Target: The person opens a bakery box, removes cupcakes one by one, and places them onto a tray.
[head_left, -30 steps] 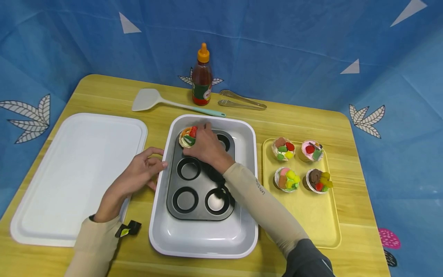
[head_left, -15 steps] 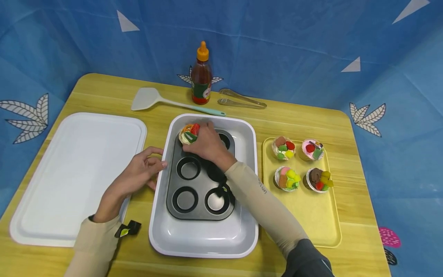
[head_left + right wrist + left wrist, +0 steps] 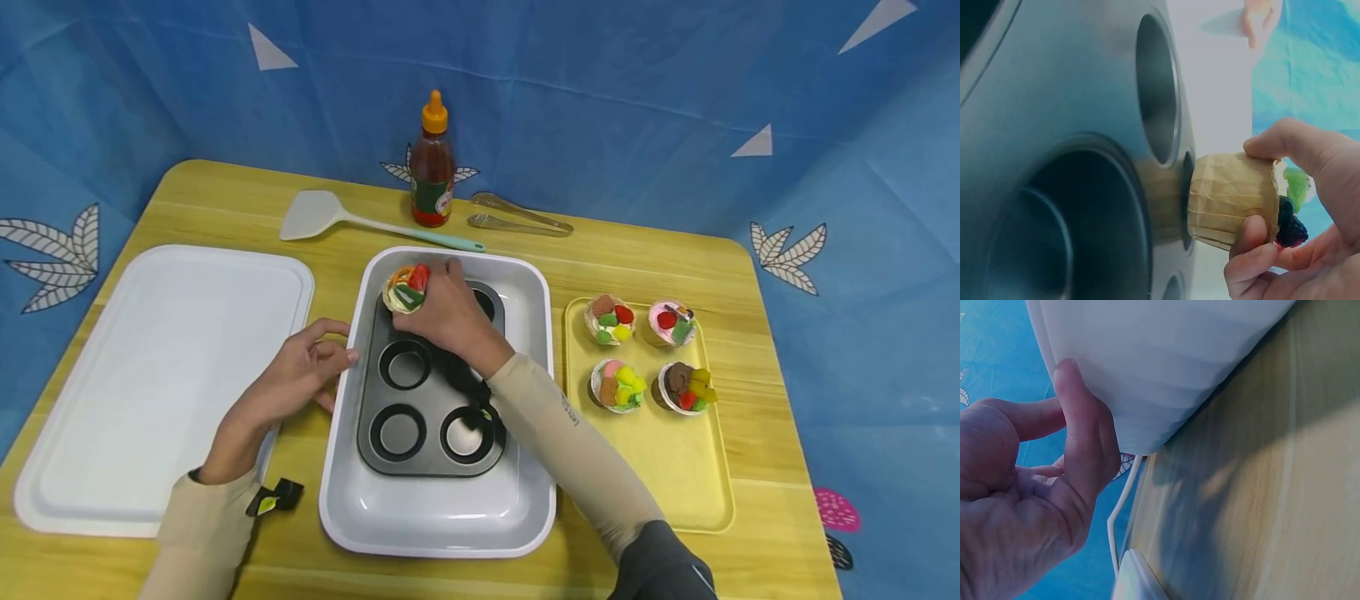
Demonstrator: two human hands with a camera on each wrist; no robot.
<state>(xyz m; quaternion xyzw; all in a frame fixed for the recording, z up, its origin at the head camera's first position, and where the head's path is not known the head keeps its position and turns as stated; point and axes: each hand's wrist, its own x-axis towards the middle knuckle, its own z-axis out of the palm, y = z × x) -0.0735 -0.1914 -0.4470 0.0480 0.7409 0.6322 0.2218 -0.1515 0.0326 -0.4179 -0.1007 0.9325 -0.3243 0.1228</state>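
Note:
My right hand point(image 3: 447, 318) pinches a fruit-topped cupcake point(image 3: 405, 289) over the far left cup of the dark muffin pan point(image 3: 435, 392). In the right wrist view, thumb and fingers hold the brown paper wrapper of the cupcake point(image 3: 1229, 200), whose base is just above the cup opening; a blackberry and a green piece show on top. The other pan cups in sight hold nothing; my hand partly hides the far right one. The pan lies in a white basin point(image 3: 442, 525). My left hand point(image 3: 300, 373) touches this basin's left outer wall point(image 3: 1147, 369) with loosely bent fingers.
A yellow tray point(image 3: 660, 483) with several cupcakes stands to the right. On the left lies a white tray point(image 3: 165, 383). Behind the basin are a spatula point(image 3: 315, 215), a red sauce bottle point(image 3: 432, 171) and metal tongs point(image 3: 521, 218).
The cupcake and my right hand have risen slightly at the far left cup. My left hand stays at the basin's wall, and the whole view has shifted a little.

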